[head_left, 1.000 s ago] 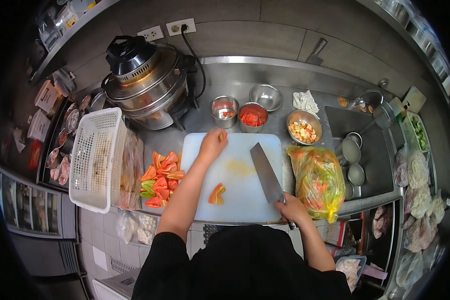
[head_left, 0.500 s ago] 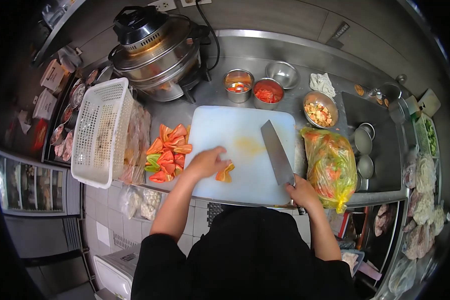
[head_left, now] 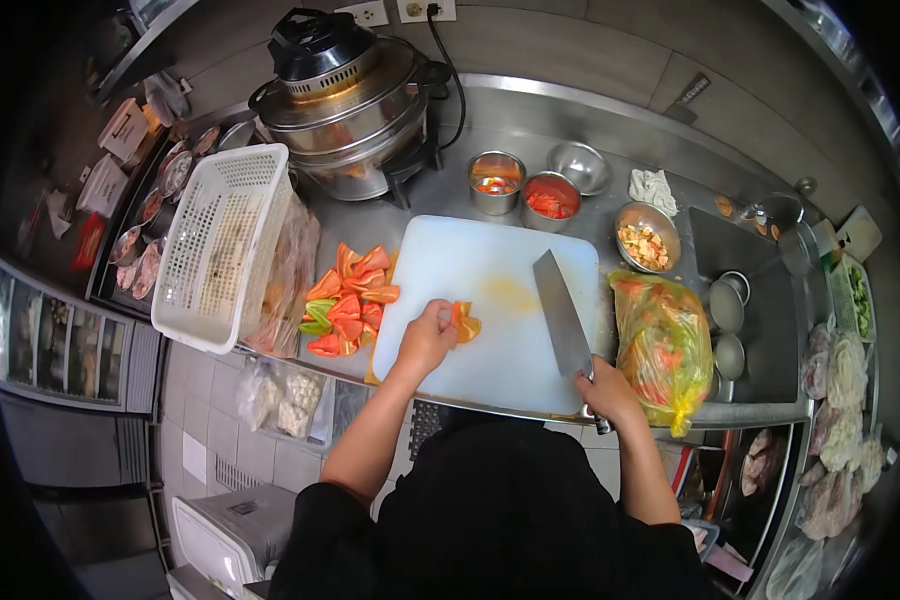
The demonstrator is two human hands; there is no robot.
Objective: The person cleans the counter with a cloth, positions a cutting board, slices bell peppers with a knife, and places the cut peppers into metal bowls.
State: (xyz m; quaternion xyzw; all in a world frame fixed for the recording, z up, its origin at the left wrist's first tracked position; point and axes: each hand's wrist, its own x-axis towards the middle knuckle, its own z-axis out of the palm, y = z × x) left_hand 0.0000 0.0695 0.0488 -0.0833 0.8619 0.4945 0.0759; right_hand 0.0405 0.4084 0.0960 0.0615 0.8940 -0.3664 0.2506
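A white cutting board (head_left: 510,372) lies on the steel counter. On its left half my left hand (head_left: 428,338) has curled fingers at the left edge of an orange-red pepper piece (head_left: 466,322), pinching it as far as I can see. My right hand (head_left: 608,390) is closed around the handle of a wide cleaver (head_left: 564,318), whose blade lies over the right side of the board and points away from me. Left of the board is a pile of red and orange pepper pieces (head_left: 348,305) with a green one among them.
Behind the board are a steel pot (head_left: 495,190), a pot of cut red pepper (head_left: 550,203) and an empty bowl (head_left: 578,168). A bowl of chopped food (head_left: 646,240) and a yellow bag (head_left: 665,345) are at right, before the sink (head_left: 770,350). A white basket (head_left: 220,245) stands left.
My left hand has come down from the board's far left edge to the pepper piece, which has shifted slightly away from me and turned. My right hand keeps the cleaver. The view has shifted.
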